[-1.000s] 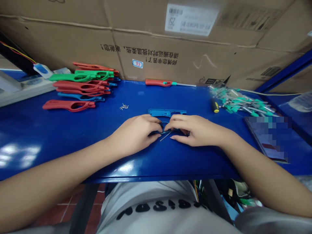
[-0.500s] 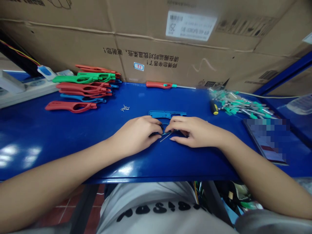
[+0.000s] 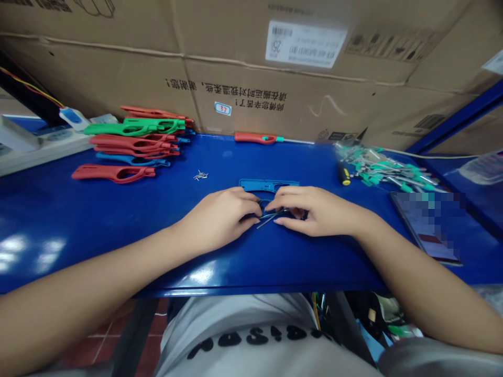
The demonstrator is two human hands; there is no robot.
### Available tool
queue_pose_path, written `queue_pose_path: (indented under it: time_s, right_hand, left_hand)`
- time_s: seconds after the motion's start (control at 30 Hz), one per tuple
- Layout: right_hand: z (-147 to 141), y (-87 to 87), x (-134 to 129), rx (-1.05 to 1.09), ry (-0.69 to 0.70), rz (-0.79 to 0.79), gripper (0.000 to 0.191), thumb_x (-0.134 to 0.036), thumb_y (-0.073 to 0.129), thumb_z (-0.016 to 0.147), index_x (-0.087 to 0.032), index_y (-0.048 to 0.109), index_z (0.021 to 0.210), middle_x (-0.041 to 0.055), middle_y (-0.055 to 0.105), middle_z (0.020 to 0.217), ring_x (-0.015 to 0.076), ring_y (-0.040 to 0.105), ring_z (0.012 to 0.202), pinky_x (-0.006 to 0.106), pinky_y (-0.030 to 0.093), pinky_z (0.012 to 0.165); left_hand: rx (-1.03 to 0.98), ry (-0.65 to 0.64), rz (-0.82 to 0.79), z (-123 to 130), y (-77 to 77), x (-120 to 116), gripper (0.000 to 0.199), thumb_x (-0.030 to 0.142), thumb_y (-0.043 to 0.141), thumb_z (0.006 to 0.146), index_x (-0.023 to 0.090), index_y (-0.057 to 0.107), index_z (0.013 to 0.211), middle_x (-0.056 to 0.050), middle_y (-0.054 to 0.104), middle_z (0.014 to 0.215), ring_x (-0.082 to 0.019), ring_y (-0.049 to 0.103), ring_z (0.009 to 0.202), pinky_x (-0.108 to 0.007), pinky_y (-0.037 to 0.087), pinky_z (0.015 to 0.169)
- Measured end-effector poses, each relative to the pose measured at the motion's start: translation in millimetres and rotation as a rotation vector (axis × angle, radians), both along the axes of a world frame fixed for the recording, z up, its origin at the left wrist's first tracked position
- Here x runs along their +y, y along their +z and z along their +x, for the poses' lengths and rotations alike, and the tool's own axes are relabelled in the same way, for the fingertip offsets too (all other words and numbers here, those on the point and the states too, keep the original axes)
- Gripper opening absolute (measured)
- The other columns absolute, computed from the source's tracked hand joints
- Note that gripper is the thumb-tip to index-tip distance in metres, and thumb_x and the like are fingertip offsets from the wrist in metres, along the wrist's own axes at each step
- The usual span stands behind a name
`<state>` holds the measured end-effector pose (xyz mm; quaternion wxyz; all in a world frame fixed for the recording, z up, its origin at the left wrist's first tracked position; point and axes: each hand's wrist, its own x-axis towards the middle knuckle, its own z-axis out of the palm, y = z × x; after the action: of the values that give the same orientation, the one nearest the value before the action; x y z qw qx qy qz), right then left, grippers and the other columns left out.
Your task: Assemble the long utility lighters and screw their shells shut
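Observation:
Both hands meet at the middle of the blue tabletop over a small bundle of thin dark wire (image 3: 267, 215) with a slim metal rod. On one side, my left hand (image 3: 230, 214) pinches the wire end between thumb and fingers. My right hand (image 3: 308, 209) curls its fingers round the other end, whose details its fingers cover. Just behind the fingertips lies a blue lighter shell half (image 3: 251, 185), its hollow side up. A loose pile of small screws (image 3: 200, 176) is to the left of it.
Red, green and blue lighter shells (image 3: 118, 173) are stacked at left beside a white power strip (image 3: 43, 149). An assembled red lighter (image 3: 255, 137) lies by the cardboard box (image 3: 236, 68). At right are metal lighter tubes (image 3: 396, 167), a black-yellow screwdriver (image 3: 345, 174) and a phone (image 3: 428, 241).
The view has shifted very slightly. Both hands keep nearly the same pose over the wire, with only tiny finger motion.

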<state>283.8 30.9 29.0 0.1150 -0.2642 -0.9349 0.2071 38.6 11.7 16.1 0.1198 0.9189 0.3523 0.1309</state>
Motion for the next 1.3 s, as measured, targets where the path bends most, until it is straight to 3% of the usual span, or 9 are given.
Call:
queue_pose_path:
  time_s: [0.1,0.2,0.3,0.4,0.6,0.77,1.0,1.17,1.3]
  right_hand:
    - [4.1,2.1,2.0,0.147,-0.187,0.156,0.025,-0.03,0.057,0.095,-0.021,0.069,0.115,0.0056,0.07,0.096,0.0156,0.062,0.074,0.028,0.048,0.069]
    - [12.4,11.2,6.4,0.14,-0.562,0.33,0.03,-0.033,0.05,0.096,-0.023,0.067,0.12,0.0051,0.07,0.084,0.019,0.062,0.07,0.032,0.048,0.071]
    - [26.2,22.9,16.5,0.062,-0.905,0.358,0.037,-0.028,0.043,0.096,-0.023,0.061,0.128,0.0076,0.071,0.092,0.0228,0.064,0.08,0.034,0.049,0.078]
    - [45.8,29.2,31.6,0.01,-1.067,0.341,0.041,-0.023,0.045,0.092,-0.02,0.058,0.13,0.0105,0.07,0.108,0.0247,0.065,0.092,0.036,0.05,0.086]
    - [83.2,33.8,48.8,-0.239,-1.256,0.278,0.037,-0.022,0.051,0.085,-0.017,0.065,0.12,0.0154,0.067,0.122,0.0331,0.061,0.114,0.042,0.048,0.091]
    - [98.3,43.7,46.6,-0.503,-1.419,0.065,0.027,-0.027,0.054,0.087,-0.018,0.072,0.104,0.0202,0.068,0.115,0.038,0.063,0.108,0.043,0.048,0.078]
    - [104.1,44.5,49.7,-0.641,-1.429,-0.009,0.022,-0.025,0.065,0.08,-0.017,0.072,0.098,0.0215,0.068,0.112,0.0351,0.064,0.102,0.042,0.047,0.075]
    - [98.3,43.6,49.0,-0.69,-1.42,-0.056,0.018,-0.028,0.071,0.074,-0.015,0.07,0.087,0.0225,0.068,0.109,0.0359,0.065,0.101,0.043,0.048,0.076]
    - [100.0,44.8,48.1,-0.712,-1.422,-0.078,0.018,-0.031,0.072,0.075,-0.017,0.068,0.084,0.022,0.068,0.113,0.0364,0.065,0.105,0.045,0.049,0.08]
  left_hand:
    - [0.007,-0.003,0.014,0.2,0.0,0.2,0.014,0.02,0.062,0.094,0.022,0.075,0.098,-0.005,0.074,0.112,-0.024,0.068,0.103,-0.038,0.053,0.093]
    - [0.006,0.0,0.038,-0.1,-1.0,-0.3,0.015,0.021,0.061,0.095,0.021,0.075,0.1,-0.006,0.073,0.117,-0.025,0.068,0.107,-0.039,0.053,0.095]
    - [0.017,0.019,0.029,-0.4,-1.8,-1.7,0.018,0.022,0.058,0.096,0.021,0.071,0.109,-0.007,0.072,0.118,-0.025,0.069,0.106,-0.037,0.055,0.092]
    - [0.045,0.051,0.012,-0.2,0.3,-4.4,0.02,0.025,0.058,0.097,0.021,0.068,0.114,-0.008,0.073,0.114,-0.025,0.07,0.103,-0.038,0.056,0.088]
    - [0.178,0.153,0.013,1.2,10.2,-13.2,0.029,0.027,0.058,0.094,0.024,0.064,0.123,-0.008,0.075,0.104,-0.029,0.073,0.091,-0.038,0.056,0.073]
    - [0.187,0.213,-0.036,-0.7,12.3,-14.0,0.036,0.024,0.057,0.093,0.024,0.059,0.129,-0.009,0.075,0.11,-0.03,0.074,0.094,-0.038,0.057,0.074]
    - [0.167,0.21,-0.131,-2.8,15.8,-9.6,0.037,0.023,0.058,0.092,0.023,0.058,0.129,-0.007,0.075,0.118,-0.031,0.073,0.103,-0.039,0.058,0.078]
    - [0.209,0.193,-0.057,-1.5,15.4,-14.5,0.033,0.021,0.055,0.093,0.022,0.061,0.126,-0.01,0.077,0.106,-0.029,0.075,0.091,-0.035,0.057,0.072]
    - [0.122,0.172,-0.05,-3.5,9.5,-14.1,0.034,0.021,0.055,0.093,0.025,0.06,0.126,-0.007,0.078,0.097,-0.026,0.075,0.087,-0.031,0.056,0.073]
